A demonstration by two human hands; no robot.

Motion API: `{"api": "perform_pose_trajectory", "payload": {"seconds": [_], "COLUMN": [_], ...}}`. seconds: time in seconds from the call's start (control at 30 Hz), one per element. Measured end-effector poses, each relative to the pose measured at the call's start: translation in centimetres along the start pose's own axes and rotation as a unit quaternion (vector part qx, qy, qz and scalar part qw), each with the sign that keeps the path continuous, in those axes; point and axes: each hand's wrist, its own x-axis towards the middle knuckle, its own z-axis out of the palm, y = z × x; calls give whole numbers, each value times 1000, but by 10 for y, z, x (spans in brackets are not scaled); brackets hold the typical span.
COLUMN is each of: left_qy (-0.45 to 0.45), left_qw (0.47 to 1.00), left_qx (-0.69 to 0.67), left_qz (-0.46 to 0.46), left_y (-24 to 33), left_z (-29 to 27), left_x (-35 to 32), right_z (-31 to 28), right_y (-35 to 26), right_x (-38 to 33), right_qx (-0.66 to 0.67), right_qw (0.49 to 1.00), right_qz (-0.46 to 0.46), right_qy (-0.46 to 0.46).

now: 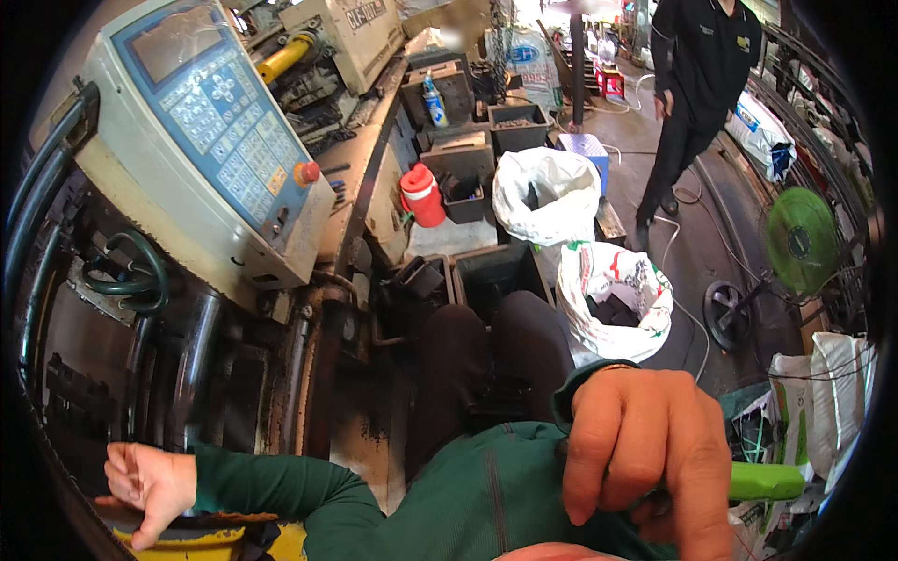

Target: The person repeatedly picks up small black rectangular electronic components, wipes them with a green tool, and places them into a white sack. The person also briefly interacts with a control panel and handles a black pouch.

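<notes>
My right hand (645, 449) is raised close in front of me on the right, its back showing and its fingers bent downward. From behind it juts the rounded end of a bright green plastic handle (769, 481), which the curled fingers seem to hold; the rest is hidden. My left hand (150, 488) reaches out to the far left, beside the machine and above a yellow edge (201, 540). Its fingers are half bent, with the thumb apart, and nothing shows in them.
A machine control panel (220, 131) with a red button stands at the left. Ahead are an open white sack (547, 192), another sack (613, 323) holding dark pieces, dark bins (500, 271) and a red jug (423, 196). A person (706, 84) stands beyond; a green fan (800, 243) is right.
</notes>
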Motion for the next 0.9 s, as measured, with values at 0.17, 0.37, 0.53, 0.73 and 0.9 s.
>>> {"api": "perform_pose_trajectory", "payload": {"seconds": [0.17,0.37,0.53,0.73,0.9], "left_qy": [19,86,14,-38,-4], "left_qw": [999,987,963,938,887], "left_qx": [8,-48,-127,-44,-239], "left_qz": [-36,-124,-236,-343,-395], "left_y": [-68,-121,-137,-154,-176], "left_z": [27,56,50,72,52], "left_x": [-41,-83,-118,-166,-191], "right_z": [11,-3,-8,-22,-29], "right_y": [-20,-20,-22,-24,-9], "right_x": [13,27,11,-39,-94], "right_qx": [-110,-81,-57,-39,-44], "right_qw": [991,996,996,946,857], "right_qz": [72,1,-67,141,315], "right_qy": [34,-38,-22,289,405]}}
